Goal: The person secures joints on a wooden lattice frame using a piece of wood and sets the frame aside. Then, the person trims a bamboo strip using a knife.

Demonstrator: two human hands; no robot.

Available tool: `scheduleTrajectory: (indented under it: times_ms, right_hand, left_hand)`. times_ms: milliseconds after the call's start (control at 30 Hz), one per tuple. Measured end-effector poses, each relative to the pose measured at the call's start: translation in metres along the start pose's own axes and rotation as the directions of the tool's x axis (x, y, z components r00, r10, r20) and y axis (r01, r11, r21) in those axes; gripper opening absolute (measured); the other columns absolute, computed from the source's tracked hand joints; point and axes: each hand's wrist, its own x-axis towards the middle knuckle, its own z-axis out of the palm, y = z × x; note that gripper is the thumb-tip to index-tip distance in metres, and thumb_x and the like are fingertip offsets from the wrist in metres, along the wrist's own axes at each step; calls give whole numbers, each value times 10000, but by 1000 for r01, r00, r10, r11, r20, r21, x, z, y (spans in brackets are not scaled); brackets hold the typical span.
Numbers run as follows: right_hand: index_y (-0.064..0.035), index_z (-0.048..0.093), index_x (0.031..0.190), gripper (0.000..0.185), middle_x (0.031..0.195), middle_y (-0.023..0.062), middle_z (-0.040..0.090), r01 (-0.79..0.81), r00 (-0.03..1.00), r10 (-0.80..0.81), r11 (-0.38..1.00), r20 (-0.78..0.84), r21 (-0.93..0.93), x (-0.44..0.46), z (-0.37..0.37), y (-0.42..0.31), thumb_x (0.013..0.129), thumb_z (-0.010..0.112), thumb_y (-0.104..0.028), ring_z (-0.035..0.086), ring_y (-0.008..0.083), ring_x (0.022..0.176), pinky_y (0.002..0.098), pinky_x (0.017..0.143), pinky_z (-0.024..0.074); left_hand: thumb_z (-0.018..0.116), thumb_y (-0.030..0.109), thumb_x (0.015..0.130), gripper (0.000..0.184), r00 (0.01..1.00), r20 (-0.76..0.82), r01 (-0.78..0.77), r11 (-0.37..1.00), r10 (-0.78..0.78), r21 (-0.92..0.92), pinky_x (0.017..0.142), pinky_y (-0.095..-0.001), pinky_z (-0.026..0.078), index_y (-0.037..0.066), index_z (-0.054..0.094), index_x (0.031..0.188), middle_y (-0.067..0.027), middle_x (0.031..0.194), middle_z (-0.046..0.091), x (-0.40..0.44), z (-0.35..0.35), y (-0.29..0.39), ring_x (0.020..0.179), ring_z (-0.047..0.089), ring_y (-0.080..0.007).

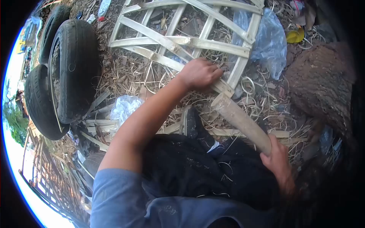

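A lattice of split bamboo strips [213, 43] lies on the ground at the top of the head view. My left hand [201, 74] is closed over its lower strip, close to the corner, with the fingers curled down and partly hidden. My right hand [277, 159] grips the lower end of a thick round wooden stick [243, 121]. The stick slants up to the left, and its blunt end is by the lattice's lower corner. Beneath the stick are my legs in black trousers [182, 163] and a dark shoe [195, 127].
Old tyres [78, 72] stand at the left. A rough brown log or stump [323, 83] is on the right. Clear plastic sheeting [272, 40] lies beside the lattice. Thin shavings and dry leaves [133, 72] cover the soil. A stack of sticks [53, 178] is at the lower left.
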Motion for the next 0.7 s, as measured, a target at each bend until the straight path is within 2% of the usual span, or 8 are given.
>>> scheduleTrajectory:
  times_ms: [33,100,133,200,233,333,633,700]
  right_hand:
    - [-19,506,1146,535,920,254,639,43,991,-38,998,-130,35,2,-2,-2,642,685,-48,650,429,852,463,735,524]
    - [-21,495,1151,538,947,258,633,-78,981,129,948,-148,309,-4,-6,-3,645,676,-43,634,441,880,471,763,507]
    - [-21,495,1151,538,947,258,633,-64,982,110,958,-151,279,-4,-9,-7,645,676,-43,634,441,880,471,763,507]
    - [-18,483,1154,538,930,252,630,-212,933,278,938,-230,274,-7,-18,-16,645,656,-35,633,445,868,464,759,501]
    - [-18,483,1154,538,930,252,630,-195,936,253,952,-245,236,-8,-21,-15,645,656,-35,633,445,868,464,759,501]
    - [-24,476,1153,532,890,221,623,-173,926,242,954,-289,244,-12,-24,-18,652,656,-46,643,415,849,442,750,495]
    - [24,481,1155,586,902,192,618,-98,875,149,986,-461,133,-31,-43,-13,628,714,-83,635,347,813,408,751,496]
    - [18,483,1141,565,888,177,624,-101,867,182,976,-464,195,-34,-55,-15,633,713,-75,641,322,812,396,748,497]
  left_hand:
    - [679,249,591,292,1000,13,18,1000,-18,19,597,-375,521,96,485,747,-52,648,565,-7,9,0,630,621,-250]
    - [676,230,593,283,999,0,41,997,-41,-72,587,-382,524,90,487,751,-61,654,573,-7,-4,3,637,628,-257]
    - [682,231,599,281,997,67,28,996,-23,-82,576,-389,524,88,491,747,-64,659,581,-5,-9,2,639,631,-259]
    - [715,275,631,297,994,111,25,998,-18,-60,548,-413,518,87,500,713,-69,643,593,1,-13,1,627,640,-273]
    - [715,275,631,297,997,74,43,998,-39,-50,548,-413,518,87,500,713,-69,643,593,3,-14,0,627,640,-273]
    - [740,347,648,345,952,261,191,977,-160,-98,560,-428,514,73,538,702,-100,588,596,20,-73,5,596,638,-313]
    - [760,305,581,321,978,135,188,946,-157,-265,629,-439,512,40,637,715,-150,659,642,45,-151,-3,666,650,-342]
    - [753,282,578,302,973,134,222,928,-189,-299,628,-438,508,36,642,712,-151,669,647,50,-174,-4,664,648,-343]
